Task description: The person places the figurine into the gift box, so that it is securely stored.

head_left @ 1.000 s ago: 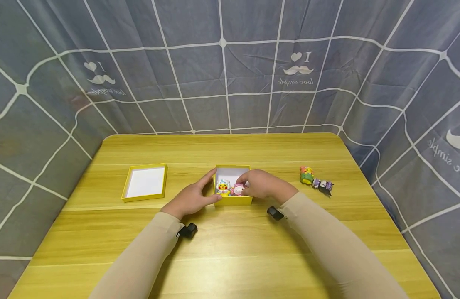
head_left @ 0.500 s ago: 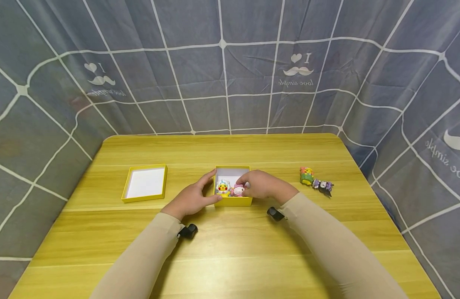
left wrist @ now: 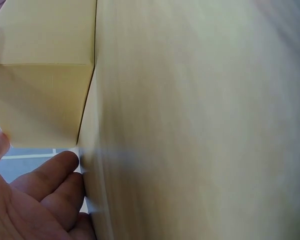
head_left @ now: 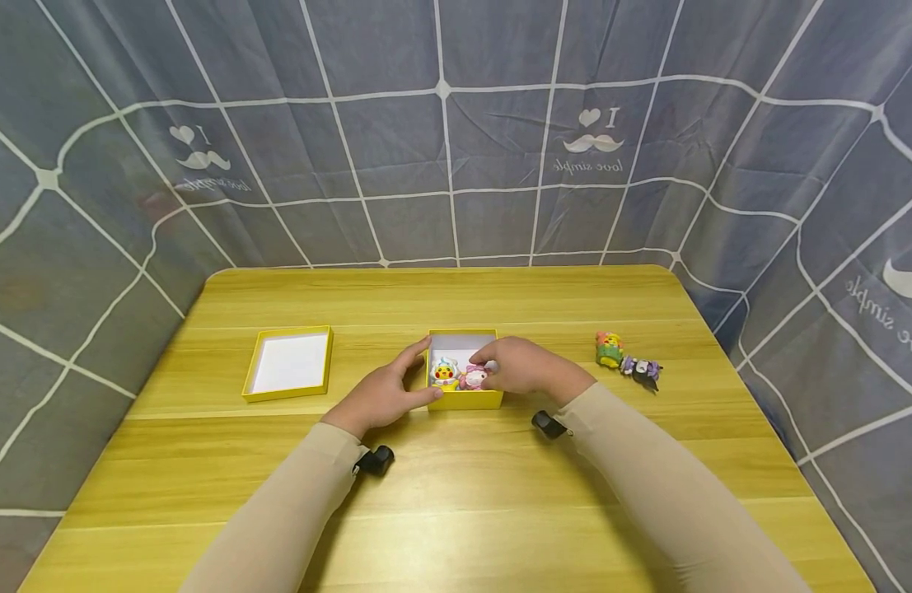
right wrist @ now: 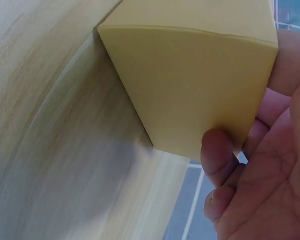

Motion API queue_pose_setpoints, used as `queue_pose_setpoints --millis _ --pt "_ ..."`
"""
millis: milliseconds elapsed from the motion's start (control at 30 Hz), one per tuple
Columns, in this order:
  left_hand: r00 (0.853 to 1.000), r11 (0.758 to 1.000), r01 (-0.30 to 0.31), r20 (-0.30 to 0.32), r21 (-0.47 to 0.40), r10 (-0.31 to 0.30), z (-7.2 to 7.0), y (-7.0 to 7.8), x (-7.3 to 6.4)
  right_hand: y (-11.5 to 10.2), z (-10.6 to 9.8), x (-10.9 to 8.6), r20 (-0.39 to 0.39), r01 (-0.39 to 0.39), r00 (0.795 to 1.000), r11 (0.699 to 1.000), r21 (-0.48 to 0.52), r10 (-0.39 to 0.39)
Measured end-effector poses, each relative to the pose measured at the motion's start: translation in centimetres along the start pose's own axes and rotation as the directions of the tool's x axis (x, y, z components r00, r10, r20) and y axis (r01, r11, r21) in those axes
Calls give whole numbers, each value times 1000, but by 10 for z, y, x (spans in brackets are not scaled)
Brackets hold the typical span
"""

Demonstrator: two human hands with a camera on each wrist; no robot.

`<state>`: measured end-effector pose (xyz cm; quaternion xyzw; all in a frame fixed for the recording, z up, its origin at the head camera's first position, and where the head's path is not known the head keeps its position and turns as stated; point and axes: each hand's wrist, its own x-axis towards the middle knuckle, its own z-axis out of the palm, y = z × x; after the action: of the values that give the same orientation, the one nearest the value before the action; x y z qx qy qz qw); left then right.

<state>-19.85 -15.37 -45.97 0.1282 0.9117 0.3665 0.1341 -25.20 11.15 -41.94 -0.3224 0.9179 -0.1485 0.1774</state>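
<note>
My left hand (head_left: 381,395) holds the left side of a yellow open-topped box (head_left: 465,400), thumb by its front rim and index finger at the back left corner. The lower fingers (left wrist: 60,195) of that hand are loosely bent beside the box. Inside, a yellow figurine in a white hood (head_left: 445,375) leans next to a pink-hooded figurine (head_left: 474,377). Reaching over the right wall, my right hand (head_left: 526,366) has its thumb and fingers at the pink figurine, partly covering it. One right finger (right wrist: 217,150) touches the box's outer wall.
A shallow yellow lid (head_left: 328,362) with a white inside lies to the left on the wooden table (head_left: 456,511). To the right lie a green-and-pink figurine (head_left: 609,351) and a purple-and-black figurine (head_left: 641,371). A grey gridded curtain (head_left: 396,148) surrounds the table.
</note>
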Motion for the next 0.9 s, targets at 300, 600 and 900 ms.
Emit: queue_pose_setpoints --millis 300,600,900 --pt "1000 1000 20 6 0 -20 0 1 1 4 -11 -8 -51 -31 998 991 128 37" --pt "1000 1000 14 3 -12 -14 -1 2 0 19 -35 -29 -207 -66 972 978 196 107" --pt "1000 1000 10 12 -27 -10 0 2 -1 52 -46 -52 -292 -144 935 968 207 202"
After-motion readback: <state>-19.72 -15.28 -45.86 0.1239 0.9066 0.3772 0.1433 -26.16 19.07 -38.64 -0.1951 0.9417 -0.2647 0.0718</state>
